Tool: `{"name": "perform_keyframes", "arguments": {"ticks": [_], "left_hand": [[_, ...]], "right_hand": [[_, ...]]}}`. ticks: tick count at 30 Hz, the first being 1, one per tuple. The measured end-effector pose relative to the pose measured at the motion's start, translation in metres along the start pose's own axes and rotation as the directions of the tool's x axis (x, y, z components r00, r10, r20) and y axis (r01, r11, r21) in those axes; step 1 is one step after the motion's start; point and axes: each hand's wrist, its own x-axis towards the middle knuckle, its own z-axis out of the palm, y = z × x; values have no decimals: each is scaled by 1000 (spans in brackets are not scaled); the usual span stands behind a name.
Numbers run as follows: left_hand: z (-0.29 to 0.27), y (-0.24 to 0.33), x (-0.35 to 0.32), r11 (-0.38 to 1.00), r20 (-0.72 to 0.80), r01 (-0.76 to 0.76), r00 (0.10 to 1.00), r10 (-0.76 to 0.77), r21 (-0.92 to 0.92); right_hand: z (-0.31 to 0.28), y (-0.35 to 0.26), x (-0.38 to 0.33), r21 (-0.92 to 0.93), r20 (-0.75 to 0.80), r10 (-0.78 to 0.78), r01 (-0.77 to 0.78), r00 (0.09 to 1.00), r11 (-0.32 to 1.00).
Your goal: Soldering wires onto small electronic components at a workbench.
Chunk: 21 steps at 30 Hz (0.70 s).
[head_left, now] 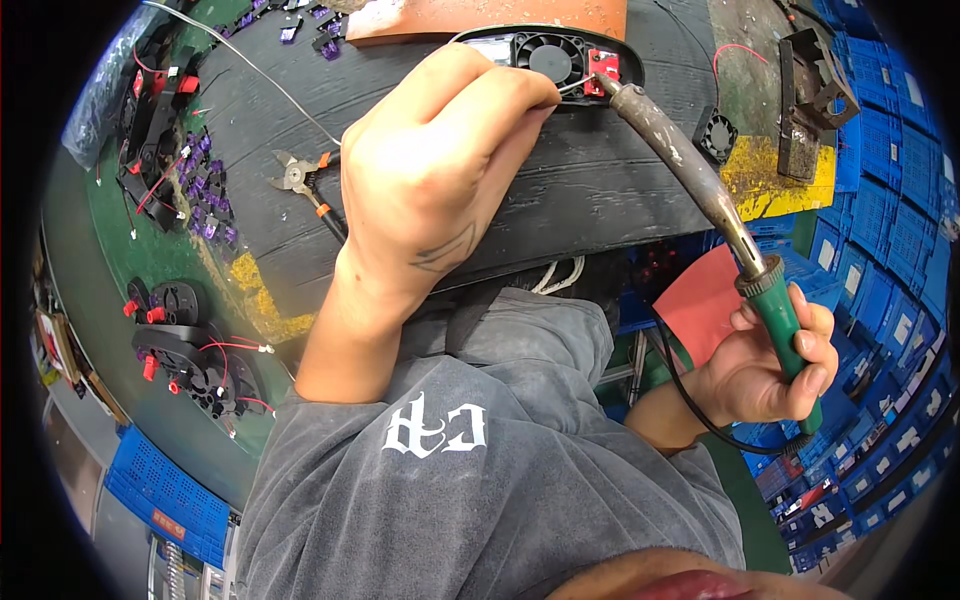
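My left hand (440, 165) pinches a thin silvery solder wire (250, 70) and feeds its end toward a red terminal (603, 68) on a black oval part that carries a small black fan (548, 55). My right hand (775, 360) grips the green handle of a soldering iron (690, 170). Its long dirty metal shaft reaches up and left, with the tip touching the red terminal beside the wire end. The part lies at the far edge of a dark ribbed mat (590, 180).
Orange-handled cutters (310, 185) lie on the mat left of my wrist. Small purple pieces (205, 190) and black fan parts with red wires (190, 350) sit on the green table at left. Another small fan (716, 135) and a metal stand (805, 100) are at right. Blue crates (880, 250) fill the right side.
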Motion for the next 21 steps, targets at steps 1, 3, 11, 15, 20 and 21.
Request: {"name": "perform_keyframes", "arguments": {"ticks": [1, 3, 11, 15, 20, 21], "left_hand": [[-1, 0, 0, 1000, 2, 4, 1000, -4, -7], [-1, 0, 1, 1000, -4, 0, 1000, 0, -1], [-1, 2, 1, 1000, -10, 2, 1000, -2, 19], [0, 1, 0, 1000, -7, 1, 1000, 0, 20], [-1, 2, 1, 1000, -7, 0, 1000, 0, 22], [1, 0, 0, 1000, -18, -12, 1000, 12, 21]], "right_hand": [[0, 0, 0, 1, 0, 0, 0, 1000, 1000], [0, 0, 1, 2, -21, -7, 8, 1000, 1000], [-5, -1, 0, -10, -28, -2, 2, 1000, 1000], [-5, 0, -1, 1, -33, -3, 3, 999, 1000], [-3, -1, 1, 1, -15, -2, 2, 1000, 1000], [-3, -1, 1, -2, -12, -4, 4, 1000, 1000]]}}
